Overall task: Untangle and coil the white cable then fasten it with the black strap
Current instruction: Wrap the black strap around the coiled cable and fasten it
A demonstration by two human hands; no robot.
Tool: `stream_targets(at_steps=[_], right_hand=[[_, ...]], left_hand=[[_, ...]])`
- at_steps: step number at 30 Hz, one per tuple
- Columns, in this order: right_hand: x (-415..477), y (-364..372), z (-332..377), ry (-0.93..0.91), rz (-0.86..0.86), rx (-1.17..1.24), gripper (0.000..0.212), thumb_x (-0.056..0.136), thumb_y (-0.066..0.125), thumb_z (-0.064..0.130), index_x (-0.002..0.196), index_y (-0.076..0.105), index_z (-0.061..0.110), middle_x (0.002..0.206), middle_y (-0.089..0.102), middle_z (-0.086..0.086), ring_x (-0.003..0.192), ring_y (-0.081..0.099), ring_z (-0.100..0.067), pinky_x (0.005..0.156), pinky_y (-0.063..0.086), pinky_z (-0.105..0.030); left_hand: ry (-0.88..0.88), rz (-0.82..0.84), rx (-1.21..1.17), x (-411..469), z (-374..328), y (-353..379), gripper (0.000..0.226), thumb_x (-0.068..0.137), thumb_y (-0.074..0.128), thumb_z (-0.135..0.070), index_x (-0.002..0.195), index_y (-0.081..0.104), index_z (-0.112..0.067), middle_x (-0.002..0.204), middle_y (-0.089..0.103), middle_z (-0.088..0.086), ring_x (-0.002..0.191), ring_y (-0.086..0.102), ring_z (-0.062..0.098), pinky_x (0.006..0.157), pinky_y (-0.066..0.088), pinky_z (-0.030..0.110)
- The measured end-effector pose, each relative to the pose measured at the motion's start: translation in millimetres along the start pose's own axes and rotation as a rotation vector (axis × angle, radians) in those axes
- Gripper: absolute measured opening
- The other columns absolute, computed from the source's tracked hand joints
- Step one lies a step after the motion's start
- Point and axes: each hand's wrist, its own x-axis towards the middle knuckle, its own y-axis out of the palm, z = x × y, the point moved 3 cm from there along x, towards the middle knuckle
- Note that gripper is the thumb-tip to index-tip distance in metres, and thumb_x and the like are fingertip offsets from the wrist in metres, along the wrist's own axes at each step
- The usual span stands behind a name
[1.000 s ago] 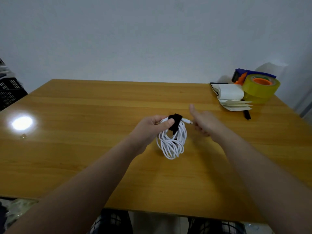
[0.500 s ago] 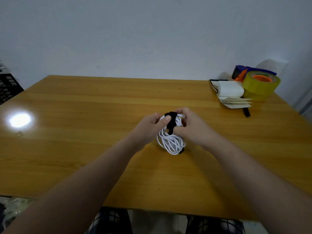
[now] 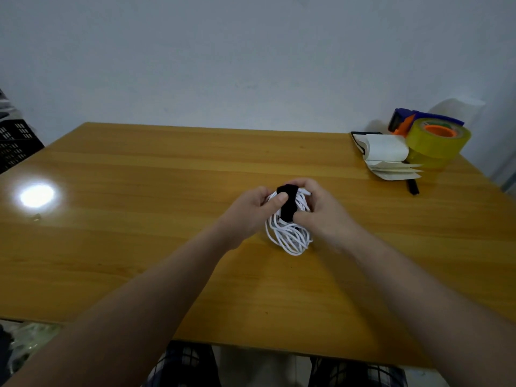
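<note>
The white cable (image 3: pixel 290 236) is bunched into a coil, held just above the middle of the wooden table (image 3: pixel 139 233). A black strap (image 3: pixel 287 202) wraps around the coil's upper part. My left hand (image 3: pixel 248 213) grips the coil from the left, thumb pressed on the strap. My right hand (image 3: pixel 324 210) grips it from the right, thumb on the strap's lower end and fingers curled over the top. The coil's lower loops hang free below both hands.
At the table's far right corner stand a yellow tape roll (image 3: pixel 438 141), a blue and orange tape dispenser (image 3: pixel 405 121), a folded white notebook (image 3: pixel 388 155) and a black pen (image 3: pixel 411 187). A black crate (image 3: pixel 14 143) sits beyond the left edge. A light glare (image 3: pixel 36 195) marks the left tabletop.
One second ago my right hand was open beside the coil. It closed onto the strapped coil half a second ago and stays there now. The left hand kept its grip.
</note>
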Motion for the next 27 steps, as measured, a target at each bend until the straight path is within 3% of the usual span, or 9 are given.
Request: stream_targets(at_steps=[4,6,9,11,15,20,24,27], right_hand=[[2.7,-6.7,6.0,-0.204,-0.068,-0.419,0.051,0.082,0.061,0.001,0.122,0.045,0.029,0.104,0.062,0.003,0.089,0.063,-0.012,0.076,0.054,-0.031],[3.0,-9.4,12.0,-0.437,-0.169,-0.762,0.051,0.081,0.065,0.008,0.124,0.046,0.025,0.125,0.051,0.000,0.108,0.053,-0.015,0.087,0.044,-0.025],[2.0,-13.7,8.4,-0.812,-0.209,-1.018,0.040,0.079,0.065,0.009,0.115,0.051,0.022,0.140,0.032,-0.006,0.121,0.042,-0.029,0.096,0.038,-0.036],[-0.5,-15.8,2.1,-0.920,-0.197,-1.034,0.029,0.085,0.060,0.015,0.112,0.055,0.023,0.138,0.033,-0.008,0.120,0.041,-0.031,0.097,0.039,-0.040],[-10.0,-12.0,-2.8,-1.053,-0.162,-1.034,0.020,0.087,0.058,0.026,0.107,0.053,0.024,0.129,0.039,-0.007,0.112,0.044,-0.028,0.091,0.044,-0.039],[-7.1,-13.2,-1.9,-1.138,-0.163,-1.016,0.014,0.092,0.054,0.026,0.097,0.064,0.018,0.118,0.047,-0.006,0.104,0.049,-0.027,0.088,0.041,-0.035],[-7.2,-13.0,2.9,-0.944,-0.226,-0.776,0.009,0.087,0.051,0.008,0.093,0.058,0.005,0.105,0.051,-0.008,0.093,0.051,-0.018,0.082,0.045,-0.030],[-11.9,-10.1,13.8,-0.795,-0.319,-0.518,0.012,0.084,0.047,0.001,0.089,0.058,0.000,0.091,0.057,-0.009,0.087,0.049,-0.009,0.080,0.042,-0.014]], left_hand=[[-0.022,0.019,-0.084,1.3,-1.1,-1.5,0.027,0.096,0.053,-0.029,0.103,0.060,-0.005,0.096,0.068,0.015,0.087,0.065,0.023,0.081,0.052,0.039],[-0.031,0.027,-0.136,1.7,-2.0,-1.8,0.035,0.093,0.055,-0.034,0.105,0.060,-0.001,0.095,0.069,0.014,0.087,0.065,0.022,0.083,0.050,0.039],[-0.049,0.024,-0.137,2.0,-3.3,1.1,0.030,0.092,0.057,-0.036,0.096,0.060,-0.007,0.091,0.068,0.009,0.084,0.064,0.020,0.081,0.048,0.037],[-0.067,0.013,-0.125,3.0,-1.9,3.5,0.025,0.094,0.055,-0.035,0.096,0.060,-0.010,0.093,0.068,0.009,0.086,0.064,0.021,0.081,0.049,0.036],[-0.109,0.037,-0.103,1.6,1.3,4.8,0.049,0.089,0.056,-0.046,0.106,0.061,-0.001,0.103,0.070,0.018,0.096,0.067,0.030,0.091,0.049,0.045],[-0.109,0.052,-0.125,0.1,2.2,5.4,0.056,0.086,0.053,-0.049,0.109,0.060,0.001,0.101,0.069,0.019,0.090,0.065,0.025,0.084,0.049,0.042],[-0.068,-0.027,-0.091,4.3,4.6,-3.2,0.034,0.096,0.051,-0.036,0.099,0.058,-0.003,0.087,0.066,0.009,0.079,0.061,0.018,0.074,0.047,0.034],[-0.046,-0.048,-0.056,4.6,7.0,-4.8,0.022,0.097,0.049,-0.032,0.094,0.058,-0.012,0.085,0.065,0.003,0.080,0.060,0.016,0.075,0.045,0.033]])
